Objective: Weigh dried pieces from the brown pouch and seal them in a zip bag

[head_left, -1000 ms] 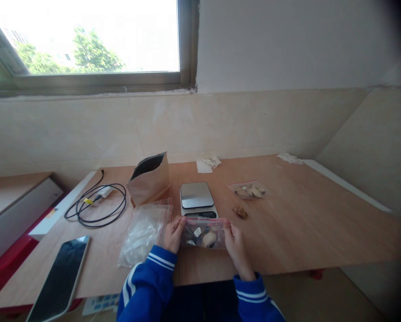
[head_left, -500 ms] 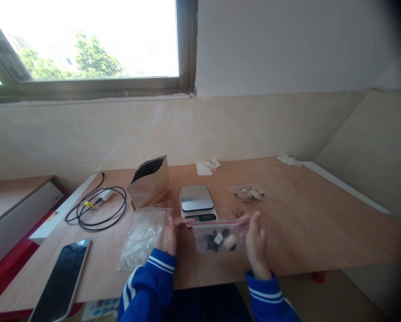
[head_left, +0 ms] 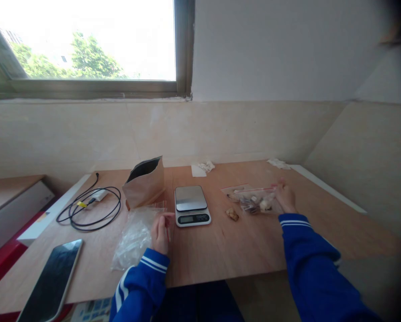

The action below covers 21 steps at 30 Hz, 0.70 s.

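My right hand (head_left: pixel 285 198) is stretched out to the right of the table and grips the right end of a small clear zip bag (head_left: pixel 257 203) with dark and pale pieces inside. That bag lies on the wooden table (head_left: pixel 220 246), partly over another filled zip bag (head_left: pixel 232 192). My left hand (head_left: pixel 160 230) is near the front edge, fingers curled at the right edge of a pile of empty clear bags (head_left: pixel 135 235). A small digital scale (head_left: pixel 191 205) stands between my hands. One loose brown piece (head_left: pixel 232 214) lies right of the scale.
An open brown paper pouch (head_left: pixel 145 183) stands behind the empty bags. A coiled black cable (head_left: pixel 89 208) and a phone (head_left: pixel 51 279) lie at the left. Crumpled tissues (head_left: pixel 203 167) lie by the tiled wall.
My right hand has carried the filled zip bag from in front of me to the far right and laid it by the other filled bag. My left hand let go and dropped to the empty bags.
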Tool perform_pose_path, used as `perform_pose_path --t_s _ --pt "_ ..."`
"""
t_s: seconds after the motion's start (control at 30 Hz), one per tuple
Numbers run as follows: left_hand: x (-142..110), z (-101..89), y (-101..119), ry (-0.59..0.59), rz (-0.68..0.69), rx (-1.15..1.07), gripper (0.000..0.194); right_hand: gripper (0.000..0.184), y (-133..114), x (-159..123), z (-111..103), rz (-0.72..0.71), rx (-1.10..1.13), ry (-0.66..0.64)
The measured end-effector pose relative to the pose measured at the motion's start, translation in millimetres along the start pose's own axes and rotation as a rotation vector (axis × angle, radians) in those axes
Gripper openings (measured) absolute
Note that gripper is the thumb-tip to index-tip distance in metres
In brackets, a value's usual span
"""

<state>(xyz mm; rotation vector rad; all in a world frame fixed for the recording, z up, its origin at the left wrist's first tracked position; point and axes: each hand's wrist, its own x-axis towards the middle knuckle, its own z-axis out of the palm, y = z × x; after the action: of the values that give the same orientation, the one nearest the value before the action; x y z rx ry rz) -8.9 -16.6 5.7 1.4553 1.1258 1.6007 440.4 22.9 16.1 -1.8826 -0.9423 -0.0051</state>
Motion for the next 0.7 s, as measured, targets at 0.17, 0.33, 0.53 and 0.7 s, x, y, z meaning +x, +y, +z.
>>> perform_pose_path --t_s 0.17,0.33,0.53,0.7 --pt "1.5 -9.1 25.1 0.402 0.008 -0.011 0.022 0.041 7.8 -18.2 22.4 -0.103 0.061 -0.078" --pt "17.6 -33.3 27.8 0.629 0.027 0.157 0.034 0.042 7.6 -21.9 37.4 -0.17 0.121 -0.091" --pt "36.6 -62.4 12.4 0.56 0.017 0.464 0.087 0.06 -0.3 -45.7 42.1 -0.299 -0.124 0.103" --pt "65.0 -84.4 -3.4 0.437 -0.058 0.58 0.114 0.049 -0.1 -89.0 57.7 -0.347 -0.351 -0.109"
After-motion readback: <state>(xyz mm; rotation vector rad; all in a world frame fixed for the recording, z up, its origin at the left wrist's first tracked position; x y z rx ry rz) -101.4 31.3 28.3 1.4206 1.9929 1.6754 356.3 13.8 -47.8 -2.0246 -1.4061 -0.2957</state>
